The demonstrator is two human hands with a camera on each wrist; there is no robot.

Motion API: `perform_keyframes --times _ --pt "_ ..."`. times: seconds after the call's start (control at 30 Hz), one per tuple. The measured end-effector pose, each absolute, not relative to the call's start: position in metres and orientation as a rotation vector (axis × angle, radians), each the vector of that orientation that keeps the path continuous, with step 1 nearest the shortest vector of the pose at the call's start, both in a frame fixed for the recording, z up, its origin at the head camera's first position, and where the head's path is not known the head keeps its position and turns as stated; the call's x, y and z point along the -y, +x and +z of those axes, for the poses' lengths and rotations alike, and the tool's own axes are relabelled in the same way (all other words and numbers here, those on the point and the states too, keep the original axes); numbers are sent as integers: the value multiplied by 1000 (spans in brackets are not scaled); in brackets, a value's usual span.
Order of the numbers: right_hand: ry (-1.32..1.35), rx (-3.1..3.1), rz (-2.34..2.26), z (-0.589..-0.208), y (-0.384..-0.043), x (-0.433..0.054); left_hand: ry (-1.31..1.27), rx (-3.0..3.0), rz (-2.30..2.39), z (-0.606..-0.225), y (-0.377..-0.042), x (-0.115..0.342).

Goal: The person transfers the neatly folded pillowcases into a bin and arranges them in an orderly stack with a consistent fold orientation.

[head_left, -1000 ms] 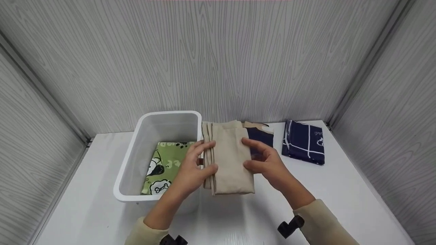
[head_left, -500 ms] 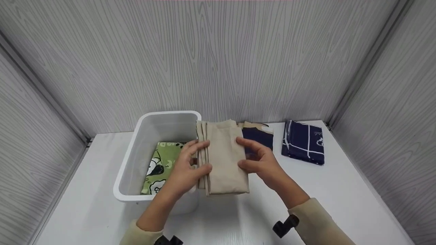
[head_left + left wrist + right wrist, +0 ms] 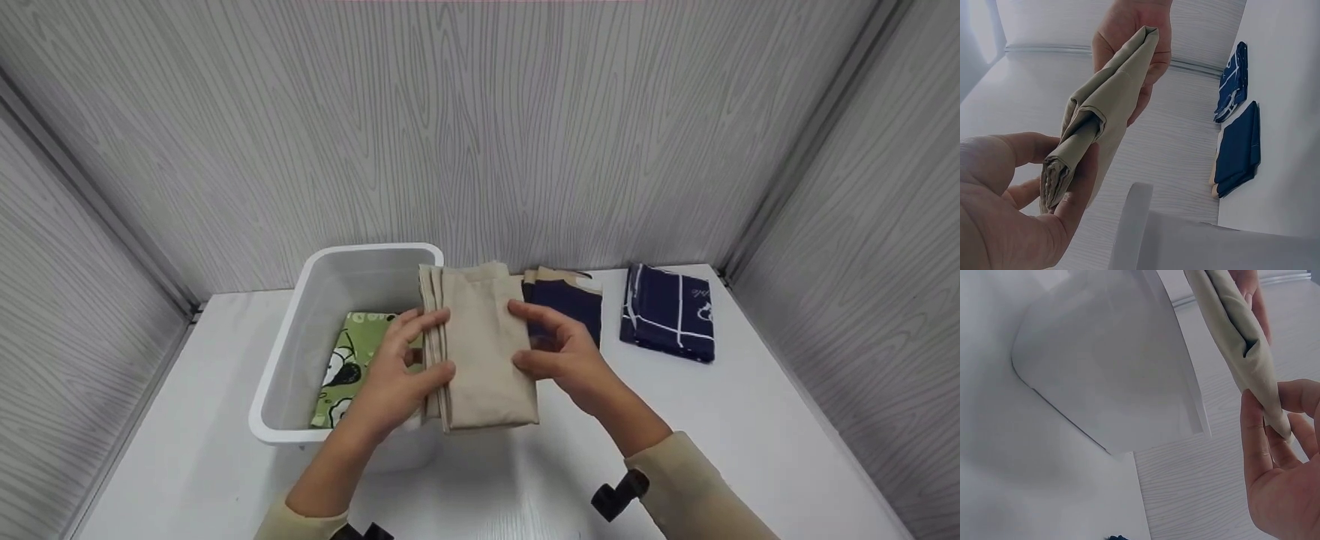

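Observation:
A beige folded cloth point(image 3: 486, 360) is held up between both hands, its left part overlapping the right rim of the white bin point(image 3: 281, 360) in the head view. My left hand point(image 3: 394, 375) pinches its layered left edge, thumb in front and fingers behind. On the opposite edge, my right hand point(image 3: 566, 356) grips with thumb and fingers. The left wrist view shows the rolled layers of the cloth point(image 3: 1112, 90) end-on between the fingers. Inside the bin lies a green folded cloth point(image 3: 367, 341) with a cartoon print, partly covered by my left hand.
Behind my right hand, a navy and beige folded cloth point(image 3: 566, 300) lies on the white table point(image 3: 750, 442). Further right is a navy folded cloth point(image 3: 667, 311) with white lines. A grey wood-grain panel point(image 3: 480, 135) stands along the back, with more panels at both sides.
Both hands have moved left together with the beige cloth, bringing it over the bin's right rim. More of the navy and beige cloth shows now. The bin stays put.

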State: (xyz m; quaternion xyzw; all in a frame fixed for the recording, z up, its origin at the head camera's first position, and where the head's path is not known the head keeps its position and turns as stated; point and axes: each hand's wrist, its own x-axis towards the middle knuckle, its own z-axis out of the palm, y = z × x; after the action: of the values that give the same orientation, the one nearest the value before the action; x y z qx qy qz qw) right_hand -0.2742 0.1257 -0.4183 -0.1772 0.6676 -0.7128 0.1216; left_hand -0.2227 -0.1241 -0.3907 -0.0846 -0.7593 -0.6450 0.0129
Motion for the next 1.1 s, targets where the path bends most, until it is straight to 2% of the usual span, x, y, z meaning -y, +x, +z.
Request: perform_keyframes --times 1.1 --pt "-531 -1905 -2095 -420 -274 -106 -251 2422 -1939 -385 -215 141"
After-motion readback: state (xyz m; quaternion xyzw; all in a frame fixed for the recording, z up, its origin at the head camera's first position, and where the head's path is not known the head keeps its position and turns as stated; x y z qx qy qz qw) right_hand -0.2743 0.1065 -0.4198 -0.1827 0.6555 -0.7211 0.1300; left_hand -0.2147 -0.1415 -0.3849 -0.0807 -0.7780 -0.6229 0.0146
